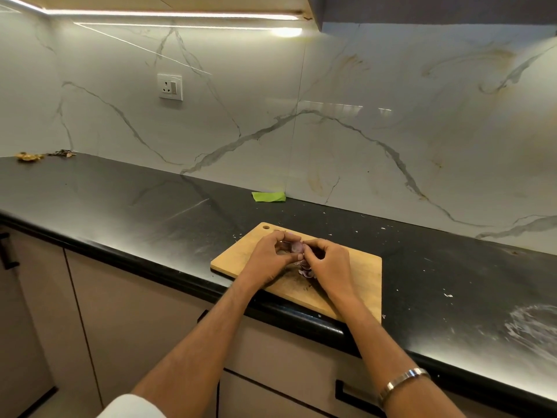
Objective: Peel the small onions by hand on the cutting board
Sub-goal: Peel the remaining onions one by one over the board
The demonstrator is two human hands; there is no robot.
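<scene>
While both hands meet over the board, these notes apply.
Onion: small purple-skinned onion (297, 247) held up between the two hands, just above the middle of the board, so loosened skin drops onto wood rather than the counter.
Left grip: left hand (269, 256) curls its fingers round the onion's left side, likely to steady it; closed on it.
Right grip: right hand (327, 260) pinches at the onion's right side, thumb and fingertips drawn together, probably tugging skin; exact contact too small to tell.
Peels: loose purple onion skins (306, 270) lie on the board just beneath the hands, near side.
Board: rectangular pale wooden cutting board (358, 273) sits at the near edge of the black stone counter (135, 203), close to the body for easy reach.
Far side: green cloth scrap (269, 197) against the marble wall, well apart.
Right wrist: metal bangle (402, 380).
</scene>
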